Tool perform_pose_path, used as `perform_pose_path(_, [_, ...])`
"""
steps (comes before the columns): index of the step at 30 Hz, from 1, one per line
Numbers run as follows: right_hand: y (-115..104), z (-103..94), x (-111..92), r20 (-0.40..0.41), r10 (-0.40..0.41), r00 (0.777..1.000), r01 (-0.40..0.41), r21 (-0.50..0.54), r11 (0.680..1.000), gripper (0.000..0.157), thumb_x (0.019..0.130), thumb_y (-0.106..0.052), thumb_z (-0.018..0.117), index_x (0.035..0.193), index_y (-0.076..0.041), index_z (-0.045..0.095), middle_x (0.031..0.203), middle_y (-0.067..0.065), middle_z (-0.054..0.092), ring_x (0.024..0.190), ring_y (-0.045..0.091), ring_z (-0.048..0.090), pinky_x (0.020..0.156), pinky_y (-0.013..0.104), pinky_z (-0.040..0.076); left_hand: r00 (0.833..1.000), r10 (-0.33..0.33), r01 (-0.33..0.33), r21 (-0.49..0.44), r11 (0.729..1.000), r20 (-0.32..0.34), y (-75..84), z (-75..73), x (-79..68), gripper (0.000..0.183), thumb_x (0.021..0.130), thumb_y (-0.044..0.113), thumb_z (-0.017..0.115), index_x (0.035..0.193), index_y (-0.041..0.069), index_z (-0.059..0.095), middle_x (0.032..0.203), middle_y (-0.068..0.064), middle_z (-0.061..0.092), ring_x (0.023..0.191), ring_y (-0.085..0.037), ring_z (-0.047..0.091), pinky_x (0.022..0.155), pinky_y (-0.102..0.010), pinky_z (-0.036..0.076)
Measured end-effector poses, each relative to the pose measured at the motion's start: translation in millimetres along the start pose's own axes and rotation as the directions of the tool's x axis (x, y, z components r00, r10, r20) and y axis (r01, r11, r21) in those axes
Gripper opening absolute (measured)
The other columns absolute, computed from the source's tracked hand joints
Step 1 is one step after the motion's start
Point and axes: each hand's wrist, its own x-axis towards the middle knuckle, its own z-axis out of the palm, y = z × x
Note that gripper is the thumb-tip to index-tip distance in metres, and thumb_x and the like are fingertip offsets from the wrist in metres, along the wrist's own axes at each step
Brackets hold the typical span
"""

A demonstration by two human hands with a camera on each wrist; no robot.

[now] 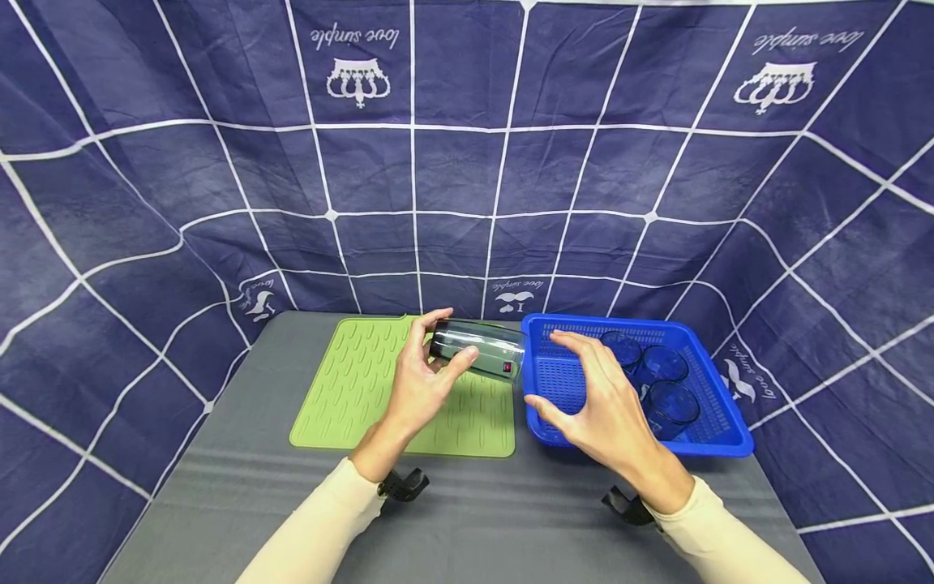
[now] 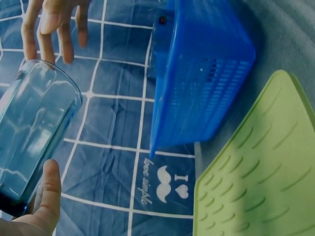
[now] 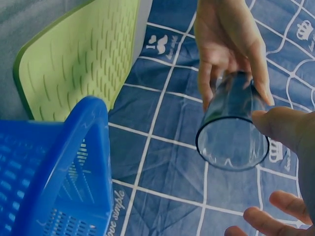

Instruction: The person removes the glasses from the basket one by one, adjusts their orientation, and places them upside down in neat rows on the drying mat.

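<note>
A clear grey-tinted drinking glass [image 1: 477, 345] lies almost sideways in the air over the green mat, its rim toward the right. My left hand [image 1: 422, 389] grips it near the thick base, thumb on the near side and fingers behind. A small red label sits on its wall. My right hand [image 1: 609, 410] is held apart from the rim, thumb and fingers spread, holding nothing. In the left wrist view the open mouth of the glass [image 2: 42, 110] points toward the right fingers [image 2: 64, 37]. The right wrist view looks at its rim [image 3: 234, 167].
The ribbed green mat [image 1: 343, 397] lies on the grey table [image 1: 467, 519]. To its right stands a blue plastic basket [image 1: 711, 446] with three similar glasses [image 1: 671, 405] inside. A blue checked cloth [image 1: 460, 170] hangs behind and at both sides.
</note>
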Motion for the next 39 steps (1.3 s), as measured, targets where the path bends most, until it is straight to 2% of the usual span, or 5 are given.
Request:
perform_pose_path(13, [16, -10.3, 1, -0.01, -0.011, 1.0, 0.011, -0.025, 1.0, 0.088, 0.08, -0.038, 0.105, 0.155, -0.009, 0.069, 0.154, 0.014, 0.073, 0.141, 0.041, 0.068, 0.121, 0.057, 0.051, 0.998, 0.018, -0.011, 0.115, 0.993, -0.06, -7.8, -24.4, 9.0, 0.073, 0.099, 0.015, 0.094, 0.164, 0.02, 0.059, 0.153, -0.007, 0.063, 0.1, -0.018, 0.074, 0.076, -0.018, 0.057])
perform_pose_path(20, [27, -13.7, 0, 0.002, -0.008, 1.0, 0.008, -0.049, 0.999, 0.084, 0.081, -0.037, 0.104, 0.153, -0.009, 0.071, 0.153, 0.016, 0.074, 0.142, 0.042, 0.069, 0.117, 0.063, 0.052, 0.997, 0.006, 0.006, 0.15, 0.989, -0.08, -13.9, -37.6, 14.1, 0.075, 0.098, 0.017, 0.096, 0.164, 0.02, 0.059, 0.147, -0.007, 0.064, 0.101, -0.018, 0.074, 0.077, -0.021, 0.057])
perform_pose_path(26, [37, -15.2, -2, 0.014, 0.014, 1.0, -0.013, -0.069, 0.998, 0.081, 0.083, -0.039, 0.102, 0.151, -0.008, 0.072, 0.153, 0.016, 0.073, 0.142, 0.043, 0.068, 0.112, 0.069, 0.053, 0.994, 0.022, -0.001, 0.194, 0.981, -0.11, -21.7, -50.2, 17.8, 0.073, 0.099, 0.018, 0.096, 0.163, 0.019, 0.061, 0.147, -0.007, 0.067, 0.097, -0.017, 0.073, 0.079, -0.02, 0.054])
perform_pose_path(33, [47, -16.8, -4, 0.019, 0.027, 0.999, -0.025, -0.097, 0.995, 0.08, 0.083, -0.039, 0.102, 0.15, -0.007, 0.072, 0.151, 0.017, 0.074, 0.14, 0.044, 0.069, 0.109, 0.067, 0.053, 0.989, 0.019, 0.015, 0.228, 0.974, -0.149, -31.1, -67.1, 21.5, 0.076, 0.097, 0.017, 0.098, 0.163, 0.016, 0.06, 0.142, -0.008, 0.065, 0.099, -0.017, 0.071, 0.078, -0.018, 0.056])
perform_pose_path(39, [54, -17.7, -6, 0.024, 0.045, 0.999, -0.042, -0.119, 0.992, 0.079, 0.083, -0.038, 0.101, 0.15, -0.007, 0.072, 0.151, 0.019, 0.074, 0.136, 0.047, 0.069, 0.105, 0.067, 0.054, 0.983, 0.011, 0.043, 0.287, 0.957, -0.182, -41.1, -81.3, 26.5, 0.076, 0.097, 0.02, 0.098, 0.163, 0.017, 0.06, 0.144, -0.008, 0.065, 0.101, -0.023, 0.071, 0.083, -0.028, 0.057])
